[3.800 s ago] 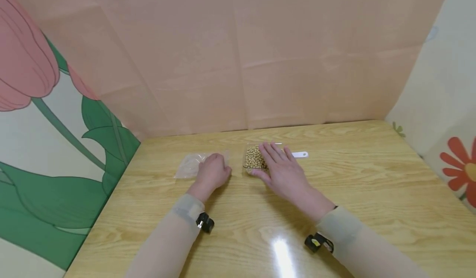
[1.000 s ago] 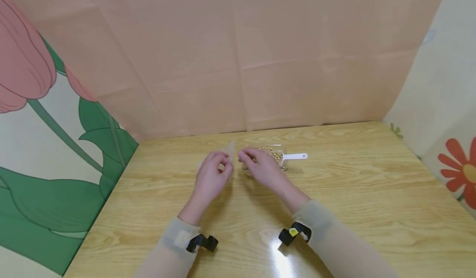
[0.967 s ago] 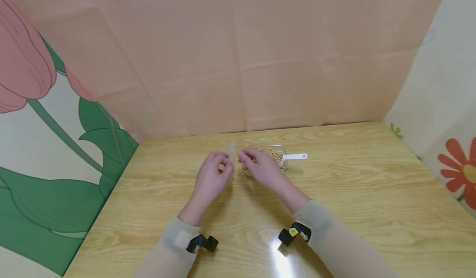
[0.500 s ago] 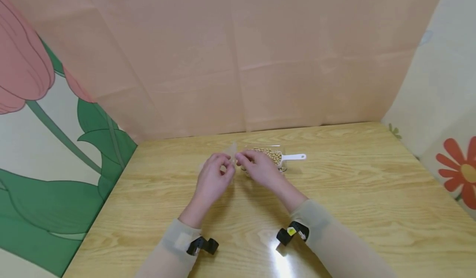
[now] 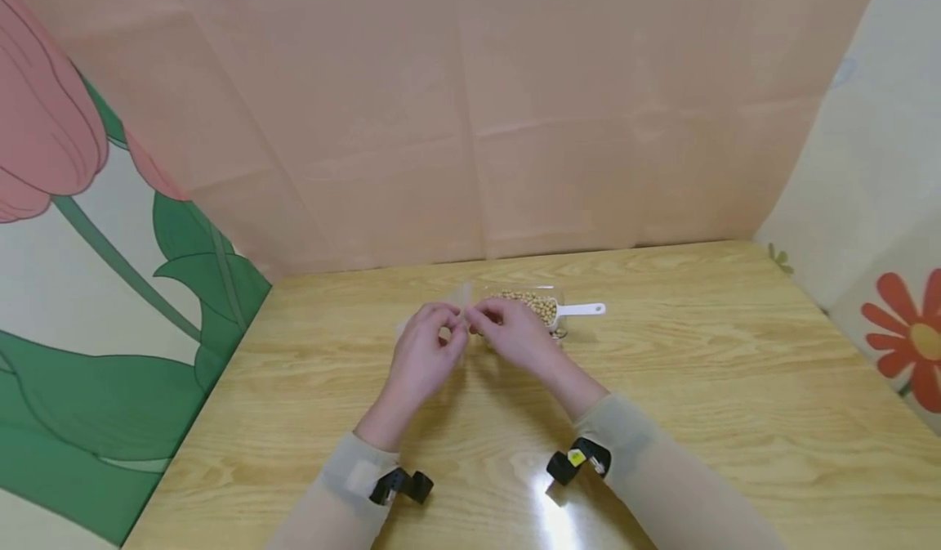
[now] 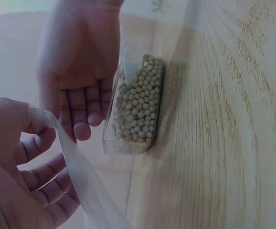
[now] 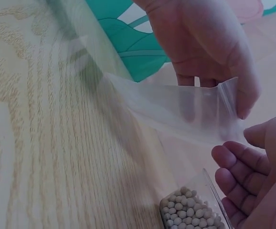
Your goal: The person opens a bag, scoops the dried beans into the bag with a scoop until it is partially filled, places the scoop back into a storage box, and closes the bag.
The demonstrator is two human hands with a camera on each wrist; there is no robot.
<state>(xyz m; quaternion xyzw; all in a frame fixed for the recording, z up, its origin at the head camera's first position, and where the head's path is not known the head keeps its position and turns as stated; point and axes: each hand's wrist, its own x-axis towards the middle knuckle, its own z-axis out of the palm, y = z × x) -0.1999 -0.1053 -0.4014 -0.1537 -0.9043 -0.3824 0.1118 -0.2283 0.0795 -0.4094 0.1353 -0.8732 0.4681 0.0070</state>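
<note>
We are looking at a left hand (image 5: 422, 354) that is pinching a clear, flat, thin plastic bag (image 7: 152, 102) between its thumb and forefinger. The bag is hanging over the pale yellow wood-grain tabletop (image 5: 698, 370), toward the far edge and left of that edge's middle; we cannot tell whether its lower end is touching the wood. A right hand (image 5: 518, 337) is bending its fingers just beside the bag's near side, but we cannot tell whether its tips are gripping the film. Partly behind the right hand, near the middle of the far edge, a clear rectangular box (image 6: 114, 145) is holding round beige beans (image 6: 138, 105). A white scoop (image 5: 581, 310) is resting in the box, its slim, flat handle pointing toward the tabletop's right edge.
</note>
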